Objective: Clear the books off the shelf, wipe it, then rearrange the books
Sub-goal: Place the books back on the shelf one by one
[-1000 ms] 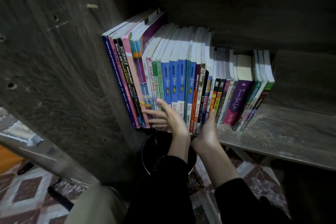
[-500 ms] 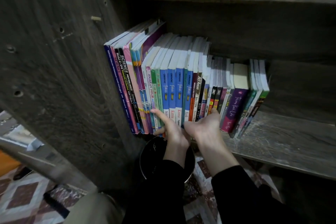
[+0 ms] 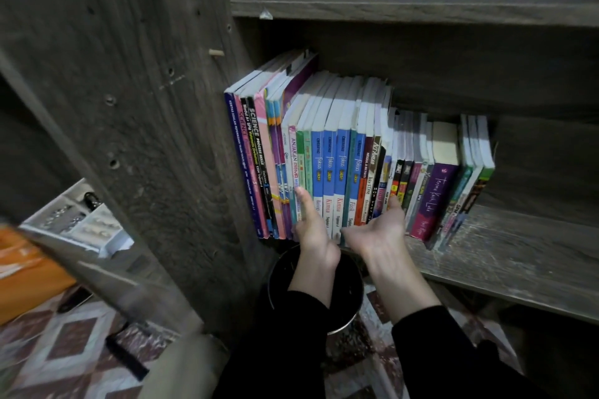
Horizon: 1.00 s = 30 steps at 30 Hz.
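Both the left hand [image 3: 316, 232] and right hand [image 3: 381, 230] press straight fingers [image 3: 303, 202] against the blue books [image 3: 329, 155].

Spine lettering, shelf row.
Black spine [image 3: 258, 139] is showing "SCIENCE PROCESS SKILLS"; pink-white spine [image 3: 294, 160] is showing "ANJAKAN PRIMA"; four blue spines [image 3: 329, 172] are carrying "fokus", two also "Kimia" lower down; red spine [image 3: 367, 180] is reading "Teks STPM"; smaller print is blurring out.
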### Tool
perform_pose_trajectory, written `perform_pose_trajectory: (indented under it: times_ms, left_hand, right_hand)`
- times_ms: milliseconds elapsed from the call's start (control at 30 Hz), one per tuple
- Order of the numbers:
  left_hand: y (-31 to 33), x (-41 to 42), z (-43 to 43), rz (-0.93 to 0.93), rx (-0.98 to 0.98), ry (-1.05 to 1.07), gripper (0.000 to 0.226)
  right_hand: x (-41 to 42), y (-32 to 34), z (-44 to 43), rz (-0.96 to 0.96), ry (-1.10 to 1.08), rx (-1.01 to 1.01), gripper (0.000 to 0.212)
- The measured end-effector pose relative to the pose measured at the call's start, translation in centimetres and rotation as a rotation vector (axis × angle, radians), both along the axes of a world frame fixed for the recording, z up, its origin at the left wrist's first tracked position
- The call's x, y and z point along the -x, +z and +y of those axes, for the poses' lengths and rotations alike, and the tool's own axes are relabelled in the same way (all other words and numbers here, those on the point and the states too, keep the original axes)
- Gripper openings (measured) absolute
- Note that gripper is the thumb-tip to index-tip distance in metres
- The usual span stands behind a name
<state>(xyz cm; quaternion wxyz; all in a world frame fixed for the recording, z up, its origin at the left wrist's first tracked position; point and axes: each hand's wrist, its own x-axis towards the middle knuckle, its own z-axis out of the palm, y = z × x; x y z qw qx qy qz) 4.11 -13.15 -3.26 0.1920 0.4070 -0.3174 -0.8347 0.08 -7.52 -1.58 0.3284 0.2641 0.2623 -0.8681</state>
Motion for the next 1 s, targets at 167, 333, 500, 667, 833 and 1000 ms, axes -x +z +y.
perform_pose_trajectory:
  times_ms: [167, 333, 500, 667, 833, 1000]
  left_hand:
    - [0.1, -0.3, -0.1, 0.031, 0.018, -0.058, 0.104]
    - [0.1, -1.2, 0.7, 0.139, 0.047, -0.071, 0.064]
    - [0.0, -1.8, 7.0, -0.08, 0.313, -0.244, 0.013]
    - [1.2, -1.5, 9.8, -0.018, 0.949, -0.417, 0.023]
    - [4.2, -0.2, 9.9, -0.066, 1.399, -0.337, 0.022]
    - [5.8, 1.5, 10.2, -0.035, 1.397, -0.348, 0.028]
  right_hand:
    - [-0.9, 1.1, 1.0, -0.009, 0.053, -0.009, 0.068]
    - [-2.6, 3.3, 3.9, 0.214, 0.037, -0.259, 0.024]
    - [-1.9, 2.6, 7.6, 0.59, -0.07, -0.662, 0.018]
    - [0.0, 2.5, 12.2, 0.937, -0.3, -1.07, 0.033]
    - [2.8, 3.0, 15.2, 1.214, -0.25, -1.467, 0.043]
    - [4.4, 3.7, 15.9, 1.47, 0.095, -1.475, 0.093]
